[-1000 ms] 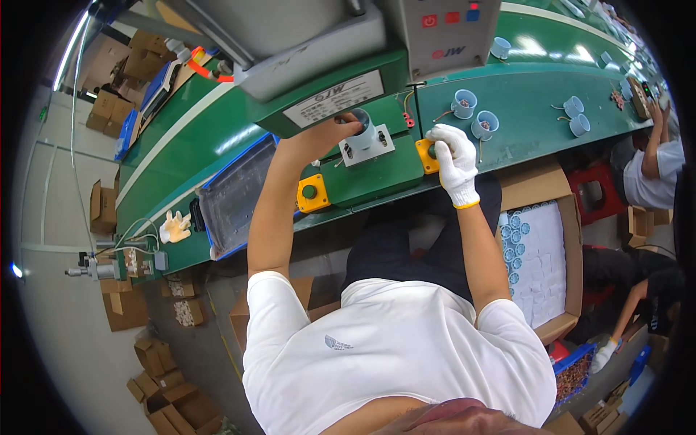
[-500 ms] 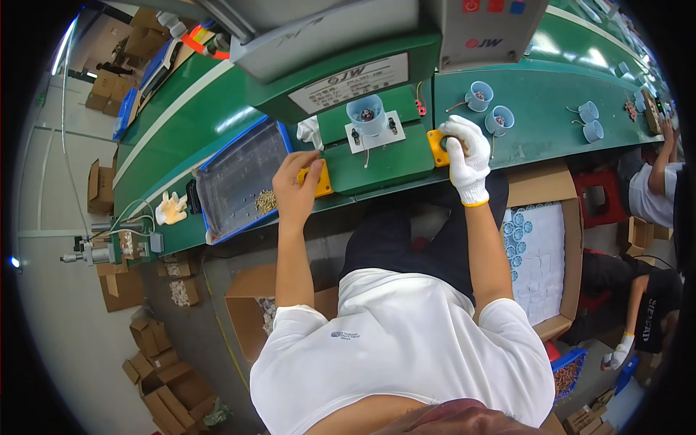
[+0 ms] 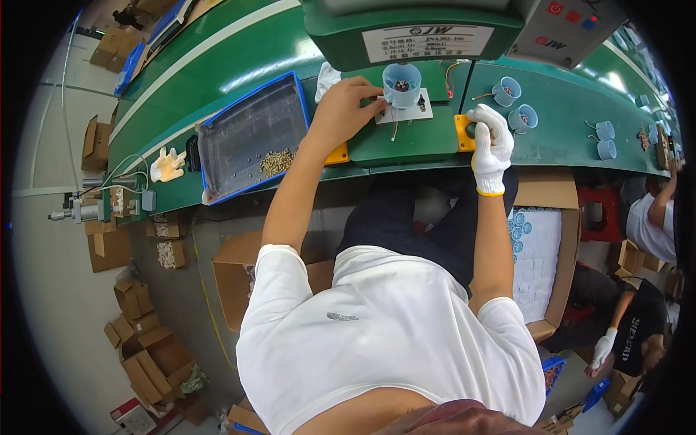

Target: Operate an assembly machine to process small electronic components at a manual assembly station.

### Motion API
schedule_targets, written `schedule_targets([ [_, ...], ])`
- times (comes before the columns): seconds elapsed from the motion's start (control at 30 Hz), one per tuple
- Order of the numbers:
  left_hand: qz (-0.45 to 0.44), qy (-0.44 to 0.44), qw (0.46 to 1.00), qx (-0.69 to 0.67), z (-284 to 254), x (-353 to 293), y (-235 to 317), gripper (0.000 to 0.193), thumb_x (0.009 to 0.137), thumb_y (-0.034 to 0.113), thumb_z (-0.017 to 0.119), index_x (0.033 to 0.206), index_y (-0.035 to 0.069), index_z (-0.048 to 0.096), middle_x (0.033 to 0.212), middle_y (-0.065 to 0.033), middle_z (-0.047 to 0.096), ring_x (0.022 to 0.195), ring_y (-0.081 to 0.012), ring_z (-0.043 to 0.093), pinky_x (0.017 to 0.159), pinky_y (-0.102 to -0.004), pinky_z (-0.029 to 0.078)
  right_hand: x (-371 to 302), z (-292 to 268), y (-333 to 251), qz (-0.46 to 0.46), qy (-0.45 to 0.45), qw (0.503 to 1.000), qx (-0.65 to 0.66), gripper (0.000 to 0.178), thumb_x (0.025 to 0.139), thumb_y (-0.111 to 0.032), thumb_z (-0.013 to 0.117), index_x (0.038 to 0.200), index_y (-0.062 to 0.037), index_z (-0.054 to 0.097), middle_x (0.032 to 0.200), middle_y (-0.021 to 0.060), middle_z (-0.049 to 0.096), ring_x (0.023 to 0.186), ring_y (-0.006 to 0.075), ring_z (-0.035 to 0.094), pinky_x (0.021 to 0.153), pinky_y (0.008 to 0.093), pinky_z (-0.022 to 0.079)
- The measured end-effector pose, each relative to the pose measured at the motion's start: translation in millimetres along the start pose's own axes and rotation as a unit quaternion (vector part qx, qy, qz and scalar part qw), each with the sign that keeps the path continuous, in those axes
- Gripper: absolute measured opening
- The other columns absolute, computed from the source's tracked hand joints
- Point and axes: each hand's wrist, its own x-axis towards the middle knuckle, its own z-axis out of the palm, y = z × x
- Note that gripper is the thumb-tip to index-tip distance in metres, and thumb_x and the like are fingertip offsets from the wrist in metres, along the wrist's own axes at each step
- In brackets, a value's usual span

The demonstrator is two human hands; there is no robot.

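A light-blue plastic cup (image 3: 402,91) with small dark and reddish parts inside stands on a white plate (image 3: 422,109) fixed to the green press bed (image 3: 406,141). A thin wire hangs from the cup's front. My bare left hand (image 3: 345,109) reaches to the cup's left side, index finger and thumb apart at its lower edge. They hide the plate's left end, and contact with the cup is hard to judge. My right hand (image 3: 493,141), in a white knitted glove, curls round a green push button (image 3: 471,130) on the right yellow box (image 3: 462,135).
The press head (image 3: 428,54) overhangs the bed. Left of it lies a blue-edged tray (image 3: 250,138) with small brass-coloured pieces. More blue cups (image 3: 523,118) with wires stand to the right. An open carton (image 3: 540,246) of cups is beside my right leg. Co-workers sit further right.
My left hand has left the left yellow box and moved up and right to the cup. My right hand stays at its button. The whole view has shifted somewhat.
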Motion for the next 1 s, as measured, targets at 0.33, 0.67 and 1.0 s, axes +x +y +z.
schedule_targets([
  [0.33, 0.065, 0.017, 0.997, -0.045, 12, 11, -10, 0.021, 0.096, 0.012, 0.079, 0.112, 0.001, 0.081, 0.102, -0.015, 0.077, 0.094, -0.0345, 0.075, 0.083, -0.0423, 0.058, 1, -1, -5, -0.015, 0.0, 1.0, -0.025, 0.019, 0.102, -0.004, 0.067, 0.118, 0.0012, 0.077, 0.119, 0.0157, 0.079, 0.119, 0.0294, 0.073, 0.104, 0.0399, 0.057],
  [0.67, 0.046, 0.114, 0.988, -0.093, -45, 15, 49, 0.024, 0.096, 0.011, 0.086, 0.117, 0.002, 0.083, 0.105, -0.0084, 0.084, 0.092, -0.0171, 0.077, 0.088, -0.0337, 0.061, 2, -3, -6, 0.029, 0.015, 0.999, 0.018, 0.017, 0.101, -0.005, 0.069, 0.114, 0.0009, 0.078, 0.118, 0.0168, 0.079, 0.115, 0.0298, 0.075, 0.102, 0.0394, 0.058],
  [1.0, -0.026, -0.058, 0.994, 0.091, -48, 41, 72, 0.034, 0.097, 0.035, 0.084, 0.115, 0.006, 0.086, 0.102, -0.009, 0.081, 0.089, -0.0207, 0.074, 0.083, -0.0337, 0.059, 4, -1, -4, 0.001, 0.014, 1.0, 0.002, 0.016, 0.1, -0.006, 0.07, 0.113, 0.0003, 0.078, 0.115, 0.0157, 0.08, 0.118, 0.0322, 0.074, 0.102, 0.0411, 0.058],
])
